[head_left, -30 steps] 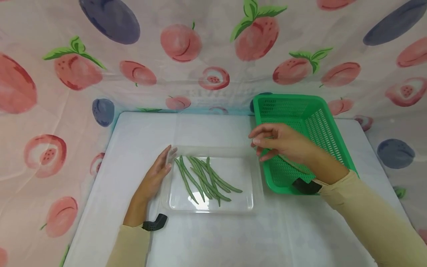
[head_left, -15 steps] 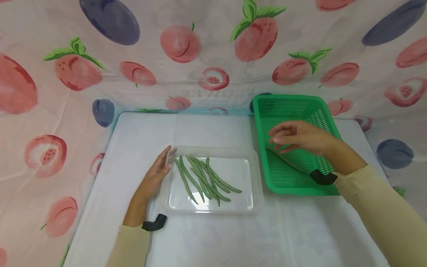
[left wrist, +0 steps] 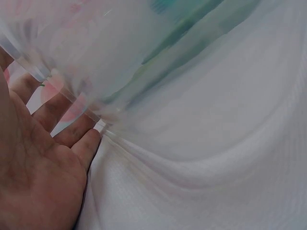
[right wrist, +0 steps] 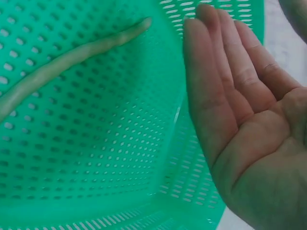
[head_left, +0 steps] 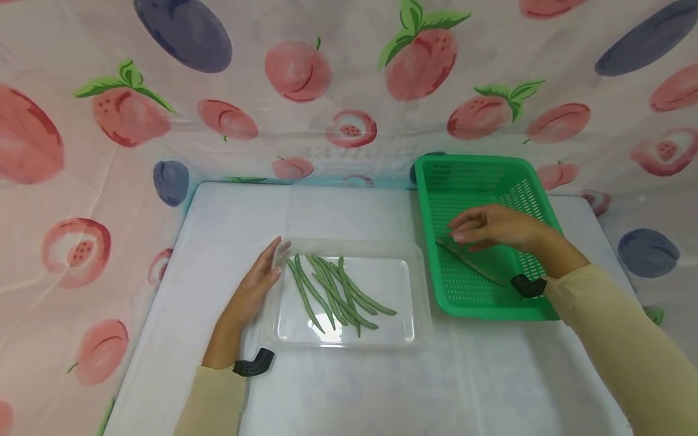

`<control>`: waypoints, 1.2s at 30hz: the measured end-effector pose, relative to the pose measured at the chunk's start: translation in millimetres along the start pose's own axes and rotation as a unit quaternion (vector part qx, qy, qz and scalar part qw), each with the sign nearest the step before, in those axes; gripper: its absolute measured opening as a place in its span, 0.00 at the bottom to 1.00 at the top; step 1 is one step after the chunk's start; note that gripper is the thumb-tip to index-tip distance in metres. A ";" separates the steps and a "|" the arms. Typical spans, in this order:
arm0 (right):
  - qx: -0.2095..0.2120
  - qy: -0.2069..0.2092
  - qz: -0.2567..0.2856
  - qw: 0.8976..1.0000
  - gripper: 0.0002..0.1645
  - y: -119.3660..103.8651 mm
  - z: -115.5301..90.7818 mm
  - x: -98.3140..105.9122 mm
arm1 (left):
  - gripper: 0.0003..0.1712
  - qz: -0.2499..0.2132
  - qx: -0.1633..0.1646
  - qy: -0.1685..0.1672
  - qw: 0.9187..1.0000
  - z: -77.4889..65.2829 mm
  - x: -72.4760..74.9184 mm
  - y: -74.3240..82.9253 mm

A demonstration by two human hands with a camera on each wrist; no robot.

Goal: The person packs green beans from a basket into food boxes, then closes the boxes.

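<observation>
My left hand (head_left: 252, 292) rests its fairly straight fingers against the left wall of a clear plastic container (head_left: 389, 272). The left wrist view shows those fingertips (left wrist: 88, 143) at the container's side, with blurred green strips beyond the plastic. Several green beans (head_left: 345, 301) lie loosely heaped in the container. My right hand (head_left: 493, 229) is over a green perforated basket (head_left: 497, 312), fingers relaxed and holding nothing. One green bean (right wrist: 72, 60) lies on the basket's floor, just below and beside the right fingertips.
A white-covered table (head_left: 349, 387) bears both containers, the basket standing to the right of the clear one. Behind and on both sides hangs a fruit-print cloth (head_left: 229, 151). A black wrist camera (head_left: 528, 286) sits low over the basket's front right.
My right hand has moved right and slightly down, from over the basket's left rim to inside its outline, uncovering more of the bean there. The left hand and container have stayed put.
</observation>
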State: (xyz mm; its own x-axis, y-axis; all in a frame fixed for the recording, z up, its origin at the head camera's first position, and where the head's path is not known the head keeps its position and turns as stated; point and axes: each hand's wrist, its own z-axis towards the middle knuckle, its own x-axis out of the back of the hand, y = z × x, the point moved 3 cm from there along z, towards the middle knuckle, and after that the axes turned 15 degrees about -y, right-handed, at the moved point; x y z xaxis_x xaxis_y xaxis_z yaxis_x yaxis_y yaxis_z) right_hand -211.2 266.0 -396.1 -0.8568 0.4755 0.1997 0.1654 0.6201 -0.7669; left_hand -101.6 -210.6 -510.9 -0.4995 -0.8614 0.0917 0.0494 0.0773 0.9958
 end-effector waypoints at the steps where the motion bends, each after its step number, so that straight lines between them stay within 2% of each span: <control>1: -0.005 0.001 -0.002 1.000 0.37 2.3 1.3 0.8 | 0.36 0.000 0.001 0.000 1.000 0.0 0.0 0.1; 10: -0.038 0.007 -0.005 0.999 0.39 21.9 10.5 5.7 | 0.36 0.001 0.003 0.003 1.000 -0.5 0.1 -0.4; 16: -0.059 0.009 -0.030 0.998 0.40 34.5 17.0 10.5 | 0.36 0.001 0.005 0.005 1.000 -0.5 0.0 -0.1; 27: -0.081 0.003 -0.037 0.996 0.40 48.5 27.9 16.6 | 0.36 0.005 0.003 0.003 1.000 0.3 1.1 0.5; 36: -0.096 0.006 -0.064 0.993 0.39 53.4 36.1 11.2 | 0.36 0.004 0.014 0.003 1.000 -0.7 1.9 -1.5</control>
State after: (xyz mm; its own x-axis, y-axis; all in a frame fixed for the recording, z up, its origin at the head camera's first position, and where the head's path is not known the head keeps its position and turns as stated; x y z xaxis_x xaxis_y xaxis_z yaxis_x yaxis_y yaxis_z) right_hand -229.6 281.9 -456.8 -0.8707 0.3918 0.2972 0.1465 0.7836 -0.6038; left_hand -101.9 -212.7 -512.2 -0.4940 -0.8638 0.0987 0.0285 0.0974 0.9948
